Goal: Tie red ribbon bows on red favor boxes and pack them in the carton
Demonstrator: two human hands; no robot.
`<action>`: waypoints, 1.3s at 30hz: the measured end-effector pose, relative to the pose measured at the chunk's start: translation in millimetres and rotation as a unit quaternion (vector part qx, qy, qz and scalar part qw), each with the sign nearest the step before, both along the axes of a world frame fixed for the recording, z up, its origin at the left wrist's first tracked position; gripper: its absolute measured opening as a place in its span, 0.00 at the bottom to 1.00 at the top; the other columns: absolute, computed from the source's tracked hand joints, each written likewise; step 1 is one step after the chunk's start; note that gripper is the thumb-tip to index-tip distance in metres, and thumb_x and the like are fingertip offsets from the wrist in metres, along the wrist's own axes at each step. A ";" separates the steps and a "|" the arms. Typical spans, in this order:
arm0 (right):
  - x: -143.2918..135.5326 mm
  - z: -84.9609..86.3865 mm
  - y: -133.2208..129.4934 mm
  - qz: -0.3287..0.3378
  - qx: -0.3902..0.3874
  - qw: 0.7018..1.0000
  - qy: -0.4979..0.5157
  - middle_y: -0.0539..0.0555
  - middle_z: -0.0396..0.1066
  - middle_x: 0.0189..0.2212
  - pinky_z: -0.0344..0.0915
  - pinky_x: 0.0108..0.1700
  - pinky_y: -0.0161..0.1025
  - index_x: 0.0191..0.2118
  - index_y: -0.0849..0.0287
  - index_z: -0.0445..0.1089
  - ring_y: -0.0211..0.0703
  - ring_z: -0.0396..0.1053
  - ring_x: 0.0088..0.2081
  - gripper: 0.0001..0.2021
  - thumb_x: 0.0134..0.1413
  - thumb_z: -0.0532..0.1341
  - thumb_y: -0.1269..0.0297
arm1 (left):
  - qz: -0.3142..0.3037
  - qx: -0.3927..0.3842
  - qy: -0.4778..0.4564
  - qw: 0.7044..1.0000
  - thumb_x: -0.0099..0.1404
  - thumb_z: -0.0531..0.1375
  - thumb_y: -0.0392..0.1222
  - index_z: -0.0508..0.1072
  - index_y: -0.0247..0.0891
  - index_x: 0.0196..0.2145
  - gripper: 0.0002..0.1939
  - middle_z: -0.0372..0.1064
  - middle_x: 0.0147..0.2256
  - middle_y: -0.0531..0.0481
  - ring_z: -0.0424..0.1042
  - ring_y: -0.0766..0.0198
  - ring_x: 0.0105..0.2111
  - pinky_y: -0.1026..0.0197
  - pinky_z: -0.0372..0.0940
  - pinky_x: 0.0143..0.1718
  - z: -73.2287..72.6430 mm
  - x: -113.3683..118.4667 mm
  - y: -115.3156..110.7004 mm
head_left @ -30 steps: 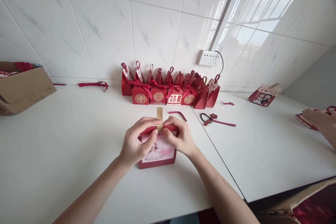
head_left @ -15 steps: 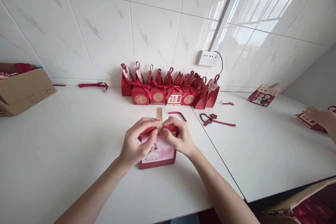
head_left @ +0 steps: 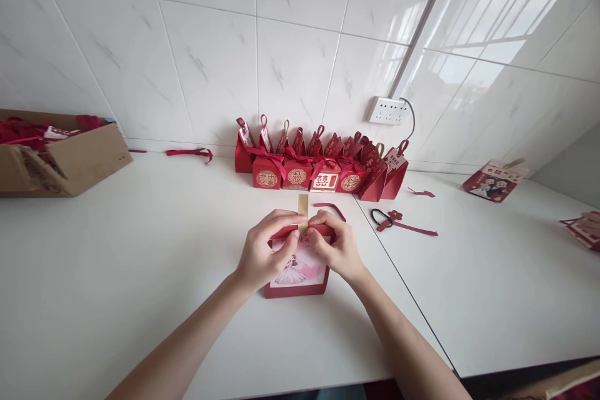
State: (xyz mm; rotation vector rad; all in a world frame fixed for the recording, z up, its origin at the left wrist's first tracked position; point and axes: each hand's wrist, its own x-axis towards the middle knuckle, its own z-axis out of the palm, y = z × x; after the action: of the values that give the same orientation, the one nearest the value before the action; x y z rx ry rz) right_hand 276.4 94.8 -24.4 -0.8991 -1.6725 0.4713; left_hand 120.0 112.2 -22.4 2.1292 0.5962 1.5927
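A red gift box (head_left: 297,275) with a pink picture of a figure in a gown lies on the white table (head_left: 117,275) in front of me. My left hand (head_left: 262,253) and my right hand (head_left: 335,247) both pinch its top edge, where a gold strip (head_left: 303,209) sticks up between my fingertips. Both hands are closed on the box's top flap.
A row of several finished red boxes with ribbons (head_left: 319,165) stands against the tiled wall. An open cardboard carton (head_left: 60,156) sits at far left. Loose red ribbons (head_left: 190,152), a black ring (head_left: 380,217), another printed box (head_left: 494,180) and flat pieces (head_left: 584,230) lie to the right.
The view has shifted, so everything sits slightly further right. The other person's hand at the right edge has gone out of view. My hands keep their hold on the box top.
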 end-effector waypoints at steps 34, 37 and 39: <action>-33.4 -14.7 -14.8 -0.145 -0.082 0.971 0.169 0.41 0.56 0.20 0.54 0.21 0.33 0.42 0.52 0.55 0.35 0.54 0.18 0.14 0.50 0.58 0.61 | -0.023 -0.074 -0.026 0.997 0.62 0.55 0.36 0.71 0.39 0.42 0.11 0.71 0.39 0.48 0.73 0.65 0.38 0.66 0.70 0.33 -9.1 2.3 4.5; -33.0 -14.4 -22.0 -0.126 -0.092 0.971 0.183 0.42 0.57 0.21 0.53 0.21 0.33 0.43 0.52 0.54 0.35 0.55 0.18 0.15 0.51 0.59 0.60 | -0.026 -0.080 -0.022 0.996 0.62 0.55 0.37 0.71 0.39 0.42 0.11 0.72 0.40 0.48 0.73 0.64 0.39 0.65 0.70 0.35 -7.6 1.1 1.5; -31.3 -14.9 -31.0 -0.117 -0.092 0.972 0.184 0.43 0.58 0.22 0.54 0.21 0.34 0.44 0.51 0.54 0.36 0.57 0.19 0.17 0.50 0.59 0.59 | -0.034 -0.081 -0.017 0.996 0.61 0.55 0.37 0.71 0.39 0.42 0.11 0.72 0.39 0.48 0.73 0.63 0.39 0.64 0.70 0.37 -6.3 0.5 -4.3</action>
State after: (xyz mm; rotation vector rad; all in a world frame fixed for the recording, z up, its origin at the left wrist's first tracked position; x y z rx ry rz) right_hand 245.1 63.9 -39.3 -1.0579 -1.1830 0.5976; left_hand 120.6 107.9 -28.7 1.9793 0.6142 1.4869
